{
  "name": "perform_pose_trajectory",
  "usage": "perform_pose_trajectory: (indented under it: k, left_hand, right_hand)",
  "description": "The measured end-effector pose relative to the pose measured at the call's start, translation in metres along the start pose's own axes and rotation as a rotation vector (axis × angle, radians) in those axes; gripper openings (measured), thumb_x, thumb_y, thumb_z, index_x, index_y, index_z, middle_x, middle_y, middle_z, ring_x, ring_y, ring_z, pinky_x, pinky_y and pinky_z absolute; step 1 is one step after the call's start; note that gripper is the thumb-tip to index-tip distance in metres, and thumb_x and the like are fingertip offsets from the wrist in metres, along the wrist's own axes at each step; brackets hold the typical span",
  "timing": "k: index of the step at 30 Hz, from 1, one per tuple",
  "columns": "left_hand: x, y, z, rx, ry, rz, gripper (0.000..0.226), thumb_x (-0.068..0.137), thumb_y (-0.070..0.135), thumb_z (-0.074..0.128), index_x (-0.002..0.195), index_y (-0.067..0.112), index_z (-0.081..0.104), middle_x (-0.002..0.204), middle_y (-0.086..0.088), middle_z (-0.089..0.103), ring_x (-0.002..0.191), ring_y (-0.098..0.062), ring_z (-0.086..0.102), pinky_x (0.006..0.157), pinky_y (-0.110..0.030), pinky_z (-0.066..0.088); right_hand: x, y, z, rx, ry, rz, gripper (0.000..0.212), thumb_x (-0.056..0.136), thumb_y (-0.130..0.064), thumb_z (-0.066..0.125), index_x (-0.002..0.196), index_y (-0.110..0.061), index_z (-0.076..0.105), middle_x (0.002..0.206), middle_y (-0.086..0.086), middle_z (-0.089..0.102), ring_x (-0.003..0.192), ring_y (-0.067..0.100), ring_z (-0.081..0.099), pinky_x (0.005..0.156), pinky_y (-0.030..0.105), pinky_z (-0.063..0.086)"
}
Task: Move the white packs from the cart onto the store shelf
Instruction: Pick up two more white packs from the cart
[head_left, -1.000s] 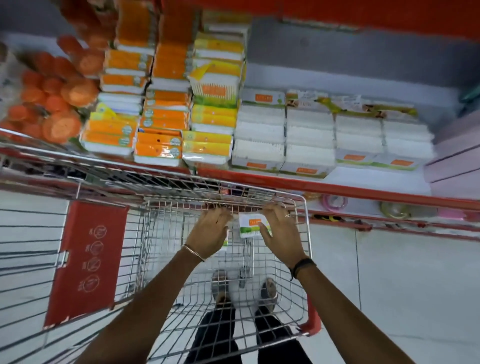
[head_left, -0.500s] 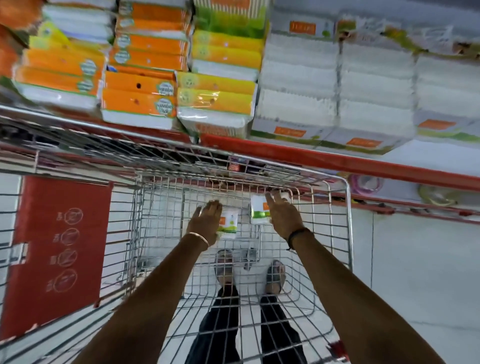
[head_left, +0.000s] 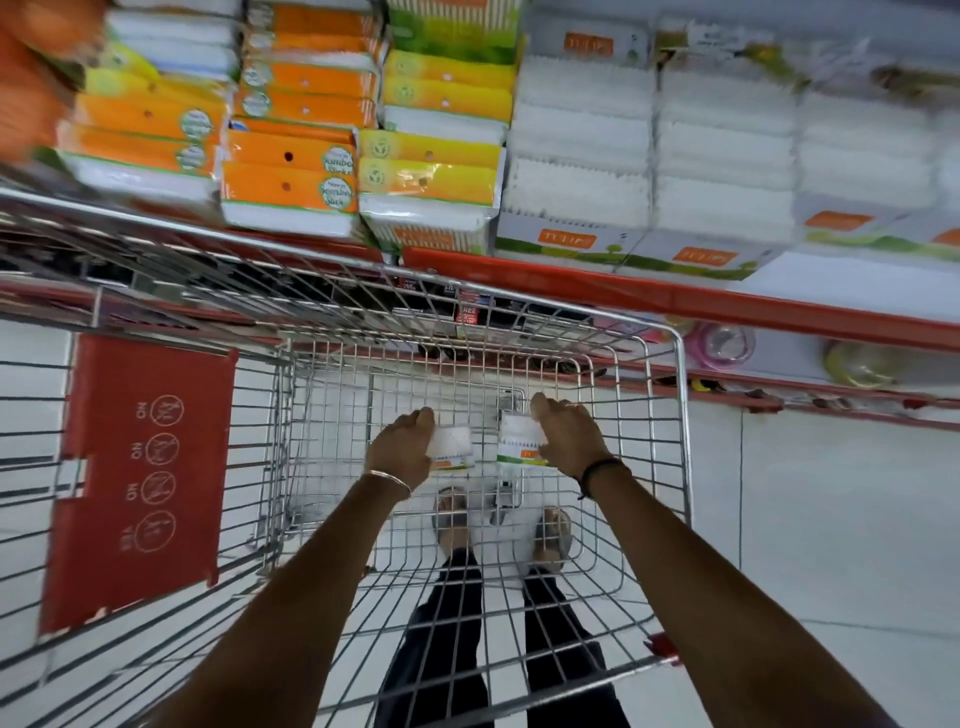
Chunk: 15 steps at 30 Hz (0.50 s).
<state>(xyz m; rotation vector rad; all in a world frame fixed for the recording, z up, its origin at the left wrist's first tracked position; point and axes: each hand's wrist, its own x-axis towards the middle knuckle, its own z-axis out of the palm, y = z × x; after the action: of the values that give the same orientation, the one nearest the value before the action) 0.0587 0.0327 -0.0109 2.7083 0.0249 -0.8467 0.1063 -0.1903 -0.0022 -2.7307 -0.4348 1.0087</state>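
Both arms reach down into a wire cart (head_left: 680, 467), toward its far end beside the shelf. The left hand (head_left: 402, 447) curls around a small white pack (head_left: 453, 448), fingers wrapped over its left side, so only the pack's right part and an orange and green band along its lower edge show. The right hand (head_left: 569, 434) grips a second white pack (head_left: 519, 439), the thumb and fingers closed on its right side; its top is half lost against the cart wires. The two packs sit just beside each other, low inside the cart basket; whether they rest on the wire bottom or are lifted off it cannot be told.

A thin bangle (head_left: 388, 480) rings the left wrist and a dark band (head_left: 597, 470) the right. Through the mesh the person's dark trouser legs and sandalled feet show on the pale floor (head_left: 831, 519).

Above the cart's far edge runs the store shelf (head_left: 675, 299) with a red front lip. On it stand stacked white packs (head_left: 576, 156) with orange labels, their print blurred, and to the left orange and yellow packs (head_left: 291, 156); the far-left ones smear out of focus and are cut by the frame. A red sign (head_left: 140, 478) hangs on the cart's left side.
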Motion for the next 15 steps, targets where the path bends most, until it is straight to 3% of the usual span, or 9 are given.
perform_pose_trajectory:
  k: [4, 8, 15]
  left_hand:
    - [-0.023, 0.017, -0.03, -0.171, 0.125, -0.093, 0.042, 0.076, 0.002, 0.064, 0.114, 0.008, 0.046, 0.109, -0.02, 0.06, 0.096, -0.038, 0.06, 0.072, -0.042, 0.053]
    - [-0.042, 0.039, -0.069, -0.2, 0.185, -0.063, 0.054, 0.074, 0.0, 0.067, 0.124, 0.013, 0.05, 0.125, -0.015, 0.057, 0.111, -0.035, 0.055, 0.088, -0.044, 0.052]
    - [-0.086, 0.083, -0.139, -0.147, 0.335, 0.01, 0.053, 0.074, 0.005, 0.069, 0.124, 0.014, 0.053, 0.127, -0.014, 0.058, 0.113, -0.034, 0.056, 0.091, -0.046, 0.052]
  right_hand:
    - [-0.029, -0.013, -0.029, 0.124, 0.137, 0.049, 0.059, 0.073, -0.003, 0.07, 0.126, -0.009, 0.045, 0.121, 0.018, 0.061, 0.109, 0.037, 0.057, 0.088, 0.041, 0.048]
    - [-0.057, -0.024, -0.067, 0.18, 0.159, 0.043, 0.062, 0.073, -0.008, 0.072, 0.13, -0.014, 0.049, 0.129, 0.013, 0.059, 0.117, 0.031, 0.055, 0.095, 0.038, 0.049]
    - [-0.127, -0.029, -0.148, 0.24, 0.304, -0.015, 0.058, 0.065, -0.009, 0.077, 0.119, -0.018, 0.059, 0.126, 0.008, 0.063, 0.116, 0.026, 0.057, 0.095, 0.038, 0.05]
